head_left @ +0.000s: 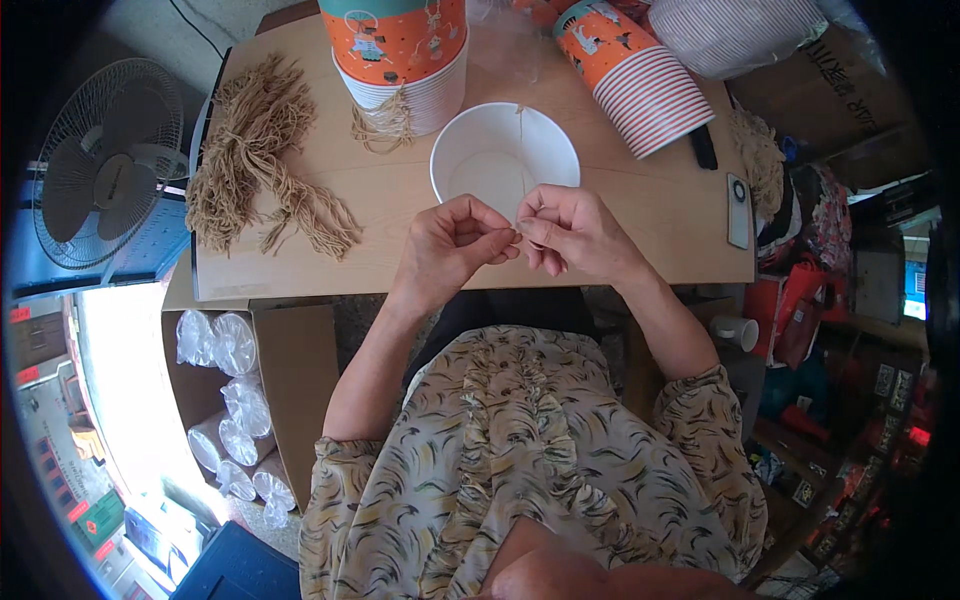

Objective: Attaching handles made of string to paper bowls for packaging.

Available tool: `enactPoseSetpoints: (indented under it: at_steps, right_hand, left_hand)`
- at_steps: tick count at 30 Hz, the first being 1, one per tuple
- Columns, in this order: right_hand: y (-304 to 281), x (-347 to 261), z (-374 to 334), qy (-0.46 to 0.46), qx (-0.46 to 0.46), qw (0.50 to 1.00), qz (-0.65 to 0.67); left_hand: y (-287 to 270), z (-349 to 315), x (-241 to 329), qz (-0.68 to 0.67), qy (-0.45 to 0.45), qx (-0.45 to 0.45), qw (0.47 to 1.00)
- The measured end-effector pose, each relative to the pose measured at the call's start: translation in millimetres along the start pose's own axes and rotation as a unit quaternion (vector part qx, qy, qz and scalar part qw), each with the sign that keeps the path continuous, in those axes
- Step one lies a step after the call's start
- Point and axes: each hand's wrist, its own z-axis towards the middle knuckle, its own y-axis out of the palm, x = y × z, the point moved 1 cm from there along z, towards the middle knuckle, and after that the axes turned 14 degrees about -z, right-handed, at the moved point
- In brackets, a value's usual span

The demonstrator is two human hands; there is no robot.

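Above the near side of the table, my left hand (455,245) and my right hand (575,230) meet fingertip to fingertip. Both pinch a thin tan string (521,130), which runs up over a white paper bucket (447,150) to its far rim. The bucket stands just beyond my hands with its mouth facing up. The string's end between my fingers is too small to make out. To the left lies a large tangled bundle of tan strings (260,150). More string loops (385,128) hang at the side of an upright stack of orange-printed paper buckets (400,50).
Another bucket stack (640,75) lies on its side at the back right, near a plastic-wrapped stack (735,30). A small white remote-like device (738,212) rests by the table's right edge. A fan (110,165) stands left; below, a cardboard box (295,370) holds plastic-wrapped rolls (245,405).
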Motion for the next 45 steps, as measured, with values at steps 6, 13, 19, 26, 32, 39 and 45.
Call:
enactPoseSetpoints:
  at_steps: [6, 13, 19, 26, 32, 39, 45]
  right_hand:
    - [5, 2, -4, 0.004, 0.021, 0.998, 0.066]
    - [-2, -2, -5, 0.018, 0.031, 0.999, 0.018]
    - [-3, -10, -4, 0.013, 0.004, 1.000, -0.020]
    - [-3, -2, -2, 0.005, 0.015, 1.000, -0.006]
    - [-3, -1, -2, -0.004, 0.023, 1.000, 0.008]
    - [0, -4, -2, 0.003, 0.026, 1.000, -0.006]
    - [1, -4, -3, 0.009, 0.031, 0.999, 0.007]
  left_hand:
    - [1, 0, 0, -0.047, 0.007, 0.000, 0.999]
    - [-3, 1, -1, -0.031, 0.010, 0.003, 0.999]
    - [-1, 1, 1, -0.027, 0.006, 0.002, 1.000]
    - [-1, 1, 3, -0.031, -0.015, -0.005, 0.999]
    - [1, 2, 1, -0.054, 0.001, -0.019, 0.998]
    - [1, 2, 3, -0.014, -0.006, -0.020, 1.000]
    - [-1, 2, -1, -0.032, -0.002, -0.015, 0.999]
